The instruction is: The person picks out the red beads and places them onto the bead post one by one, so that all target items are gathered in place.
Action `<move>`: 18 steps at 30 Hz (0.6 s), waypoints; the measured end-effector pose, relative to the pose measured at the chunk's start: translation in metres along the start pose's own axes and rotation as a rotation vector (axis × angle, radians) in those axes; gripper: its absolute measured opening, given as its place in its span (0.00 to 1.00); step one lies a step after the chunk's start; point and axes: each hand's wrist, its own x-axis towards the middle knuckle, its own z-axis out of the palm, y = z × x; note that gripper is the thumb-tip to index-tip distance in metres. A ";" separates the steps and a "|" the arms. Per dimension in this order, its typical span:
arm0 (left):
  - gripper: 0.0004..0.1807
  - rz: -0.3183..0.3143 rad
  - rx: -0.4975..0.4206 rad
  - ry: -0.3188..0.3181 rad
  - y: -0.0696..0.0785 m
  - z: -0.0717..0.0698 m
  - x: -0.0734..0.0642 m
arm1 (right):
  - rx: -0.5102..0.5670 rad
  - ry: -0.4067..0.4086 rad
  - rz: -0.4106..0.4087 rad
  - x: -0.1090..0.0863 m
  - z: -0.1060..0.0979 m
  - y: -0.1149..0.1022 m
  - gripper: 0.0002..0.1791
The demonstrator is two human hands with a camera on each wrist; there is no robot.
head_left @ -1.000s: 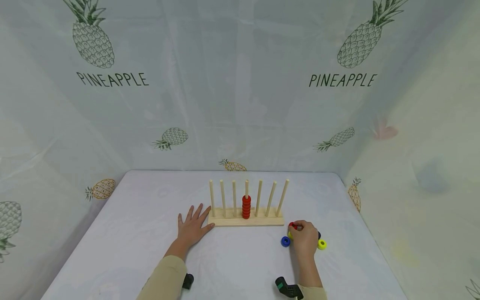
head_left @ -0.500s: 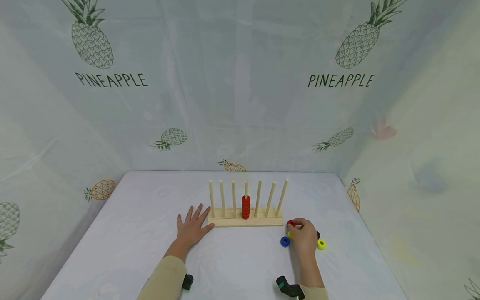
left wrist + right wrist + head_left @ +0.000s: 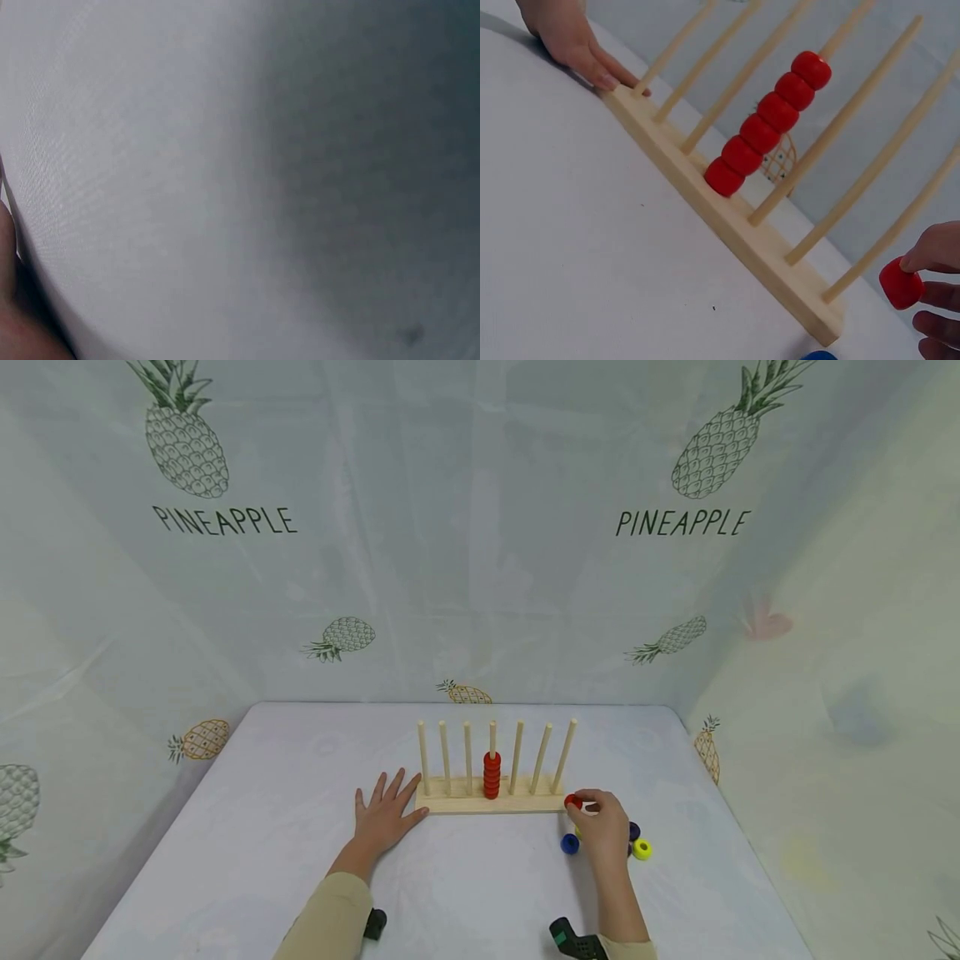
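Note:
My right hand (image 3: 609,831) pinches a red bead (image 3: 573,802) between thumb and fingers, beside the right end of a wooden peg stand (image 3: 465,806). In the right wrist view the bead (image 3: 901,283) shows at the thumb tip, close to the last peg. The stand carries a row of several upright pegs, and a stack of red beads (image 3: 491,775) fills most of the middle one. My left hand (image 3: 382,822) lies with spread, straight fingers on the table, its thumb and index fingertip at the stand's left end. Only a sliver of that hand (image 3: 15,322) appears in the left wrist view.
Loose beads lie around my right hand: a blue bead (image 3: 570,843), a yellow bead (image 3: 642,849) and a dark purple bead (image 3: 634,831), with others partly hidden by the hand. The white table (image 3: 465,893) ends at a pineapple-print curtain (image 3: 480,568) behind the stand.
My right hand has moved slightly left and away from me with the red bead, up to the stand's right end. More of the dark beads behind it shows. My left hand stays put.

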 end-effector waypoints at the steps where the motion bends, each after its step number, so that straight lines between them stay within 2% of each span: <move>1: 0.41 -0.001 0.004 0.000 0.000 0.000 0.000 | 0.005 0.000 -0.012 -0.001 0.000 -0.002 0.13; 18: 0.41 -0.005 0.003 -0.024 -0.001 0.000 0.001 | 0.032 -0.029 -0.103 -0.017 -0.008 -0.041 0.13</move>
